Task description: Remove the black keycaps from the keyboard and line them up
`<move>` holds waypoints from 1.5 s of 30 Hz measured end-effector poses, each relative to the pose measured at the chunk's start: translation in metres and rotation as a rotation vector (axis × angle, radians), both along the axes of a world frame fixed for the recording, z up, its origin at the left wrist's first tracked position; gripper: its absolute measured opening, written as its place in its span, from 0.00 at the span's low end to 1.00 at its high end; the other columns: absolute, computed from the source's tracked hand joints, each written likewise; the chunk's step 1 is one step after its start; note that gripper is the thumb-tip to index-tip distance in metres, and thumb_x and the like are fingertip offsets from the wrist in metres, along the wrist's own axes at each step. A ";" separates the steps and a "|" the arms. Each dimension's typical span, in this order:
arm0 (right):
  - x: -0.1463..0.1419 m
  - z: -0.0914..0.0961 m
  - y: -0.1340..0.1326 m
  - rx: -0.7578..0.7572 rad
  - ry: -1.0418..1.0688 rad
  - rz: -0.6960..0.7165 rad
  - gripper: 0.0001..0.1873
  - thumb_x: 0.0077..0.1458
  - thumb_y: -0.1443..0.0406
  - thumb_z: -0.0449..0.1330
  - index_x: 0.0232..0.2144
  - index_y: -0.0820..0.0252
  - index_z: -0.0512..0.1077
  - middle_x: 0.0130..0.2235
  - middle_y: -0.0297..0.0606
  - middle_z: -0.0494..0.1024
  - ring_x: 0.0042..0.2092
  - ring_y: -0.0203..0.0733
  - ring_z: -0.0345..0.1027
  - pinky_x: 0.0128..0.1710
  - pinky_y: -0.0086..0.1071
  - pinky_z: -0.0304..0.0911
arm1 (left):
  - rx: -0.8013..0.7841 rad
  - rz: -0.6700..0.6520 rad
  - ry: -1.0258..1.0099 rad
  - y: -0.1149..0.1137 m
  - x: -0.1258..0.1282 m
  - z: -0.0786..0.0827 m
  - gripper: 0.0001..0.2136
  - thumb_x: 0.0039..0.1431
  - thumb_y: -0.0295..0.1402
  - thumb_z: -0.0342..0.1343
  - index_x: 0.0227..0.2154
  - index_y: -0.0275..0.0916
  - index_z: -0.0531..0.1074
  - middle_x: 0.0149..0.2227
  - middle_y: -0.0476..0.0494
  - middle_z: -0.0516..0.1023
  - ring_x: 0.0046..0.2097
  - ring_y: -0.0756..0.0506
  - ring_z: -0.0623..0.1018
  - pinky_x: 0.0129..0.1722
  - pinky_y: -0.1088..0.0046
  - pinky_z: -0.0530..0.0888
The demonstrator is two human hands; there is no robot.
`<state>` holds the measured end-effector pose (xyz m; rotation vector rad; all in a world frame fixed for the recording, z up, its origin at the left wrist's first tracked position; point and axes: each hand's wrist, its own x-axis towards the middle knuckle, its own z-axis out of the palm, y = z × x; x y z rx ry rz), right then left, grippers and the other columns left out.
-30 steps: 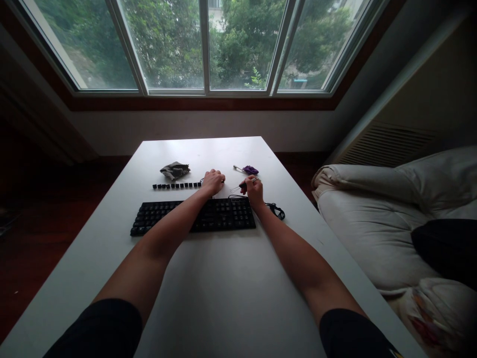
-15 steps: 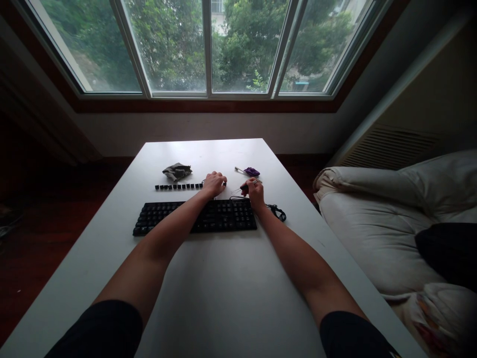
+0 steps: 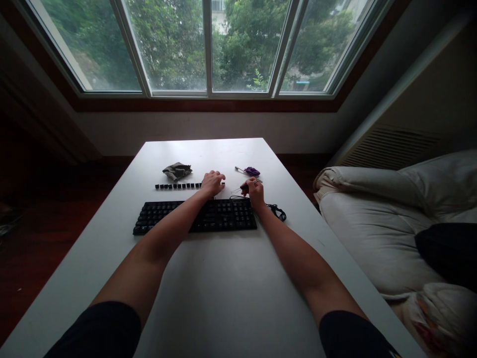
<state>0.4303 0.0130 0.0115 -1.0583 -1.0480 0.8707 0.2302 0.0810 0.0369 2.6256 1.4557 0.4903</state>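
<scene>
My left hand (image 3: pixel 213 183) is over the right end of a row of black keycaps (image 3: pixel 178 186), behind the keyboard. Its fingers are apart, with one dark keycap (image 3: pixel 223 184) just below the fingertips. My right hand (image 3: pixel 255 193) is closed on a wire keycap puller (image 3: pixel 244 188), whose black handle shows and whose thin wires point left. The black keyboard (image 3: pixel 223 215) lies below both hands, partly covered by my left forearm. My hand hides part of the keycap row.
A crumpled grey cloth (image 3: pixel 177 171) lies at the back left of the white table (image 3: pixel 231 278). Behind my right hand is a brush with purple bristles (image 3: pixel 252 171). A coiled black cable (image 3: pixel 278 212) rests right of the keyboard. A pale sofa (image 3: pixel 376 233) stands at the right.
My left hand has shifted slightly left and lifted away from the dark keycap, its fingers loosening. My right hand with the keycap puller has stayed in place.
</scene>
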 end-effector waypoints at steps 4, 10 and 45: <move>0.000 -0.002 0.000 -0.005 -0.004 -0.026 0.16 0.58 0.52 0.59 0.27 0.57 0.66 0.23 0.32 0.75 0.19 0.34 0.66 0.18 0.27 0.64 | 0.021 0.010 -0.058 -0.014 -0.019 0.007 0.11 0.63 0.35 0.57 0.47 0.44 0.78 0.51 0.39 0.77 0.55 0.36 0.70 0.55 0.56 0.66; 0.000 0.005 -0.002 -0.002 0.064 -0.028 0.21 0.55 0.47 0.64 0.35 0.57 0.68 0.29 0.31 0.76 0.25 0.36 0.73 0.24 0.28 0.71 | 0.095 0.079 -0.168 -0.062 -0.099 0.017 0.11 0.65 0.36 0.53 0.45 0.43 0.79 0.50 0.40 0.78 0.56 0.36 0.70 0.59 0.56 0.65; -0.332 0.037 0.019 0.126 -0.561 0.516 0.06 0.60 0.64 0.61 0.41 0.54 0.73 0.32 0.31 0.80 0.33 0.37 0.77 0.36 0.29 0.70 | -0.123 0.267 -0.634 -0.102 -0.325 -0.051 0.18 0.55 0.32 0.57 0.49 0.43 0.78 0.43 0.44 0.80 0.42 0.45 0.78 0.42 0.67 0.77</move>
